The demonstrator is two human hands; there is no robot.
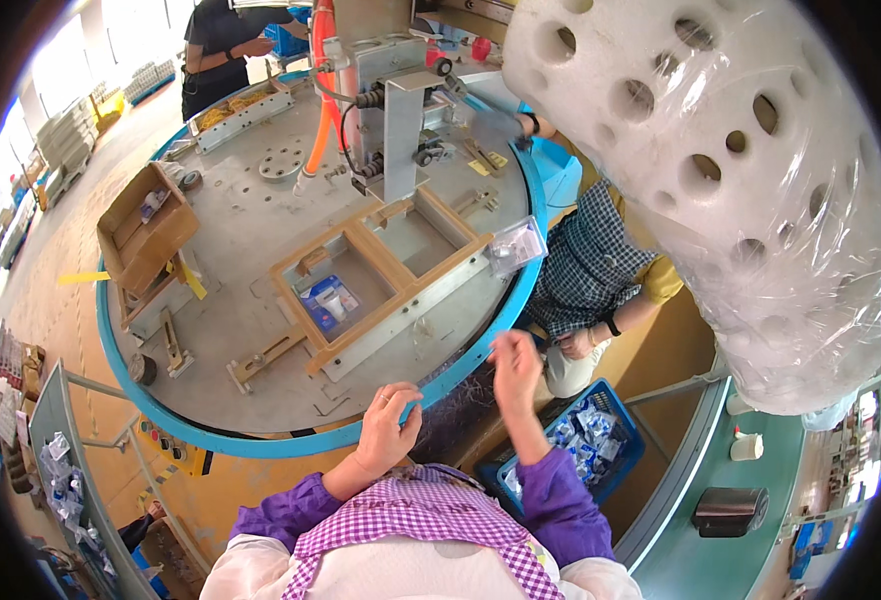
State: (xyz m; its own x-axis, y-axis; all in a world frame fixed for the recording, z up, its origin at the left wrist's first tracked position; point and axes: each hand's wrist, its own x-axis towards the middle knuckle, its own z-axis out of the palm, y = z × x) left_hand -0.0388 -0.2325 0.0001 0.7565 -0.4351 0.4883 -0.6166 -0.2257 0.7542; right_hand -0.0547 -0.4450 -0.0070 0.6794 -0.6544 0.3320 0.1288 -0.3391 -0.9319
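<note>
My left hand (387, 432) is over the near blue rim (260, 440) of a round metal table, fingers bent, with blue showing between thumb and fingertips. I see nothing held in it. My right hand (516, 372) is raised just past the rim, its fingers loosely bent and apart, with no object visible in it. Beyond them, a wooden two-part frame (397, 268) is fixed on the table. A blue card pack with a white item (328, 302) lies in its left opening. A clear plastic blister (516, 246) rests at the table's right edge.
A cardboard box (145, 228) stands at the table's left; a metal machine column (400, 140) rises at the back. Wrapped white foam (700, 180) fills the upper right. A co-worker's hand (580, 343) is near a blue basket of packs (585, 440). Another person (222, 55) stands behind.
</note>
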